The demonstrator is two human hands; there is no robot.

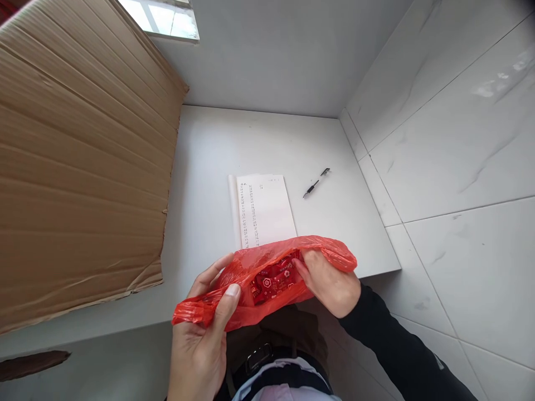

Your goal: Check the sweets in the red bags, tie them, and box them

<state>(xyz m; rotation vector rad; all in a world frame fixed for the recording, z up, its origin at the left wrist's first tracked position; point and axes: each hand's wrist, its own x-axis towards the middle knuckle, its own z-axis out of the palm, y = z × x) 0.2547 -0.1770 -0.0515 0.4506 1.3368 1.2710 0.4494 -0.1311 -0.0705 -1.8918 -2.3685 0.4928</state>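
Note:
A thin red plastic bag [259, 314] is spread between my hands in front of the table edge. My left hand [209, 328] is closed on its left side, thumb over the near rim and fingers behind. Inside the bag's mouth lie red wrapped pieces [273, 281] with white flower prints; they look like wrapped sweets. My right hand [330, 281] reaches into the right part of the opening, its fingertips mostly hidden by the bag and the pieces. Whether it grips any piece I cannot see.
On the white table [209, 150], just beyond the bag, lies a notepad [270, 211] with columns of handwritten numbers. A black pen [316, 182] rests to its right. A large cardboard sheet or box [83, 167] stands at the left. Tiled wall [460, 139] borders the right side.

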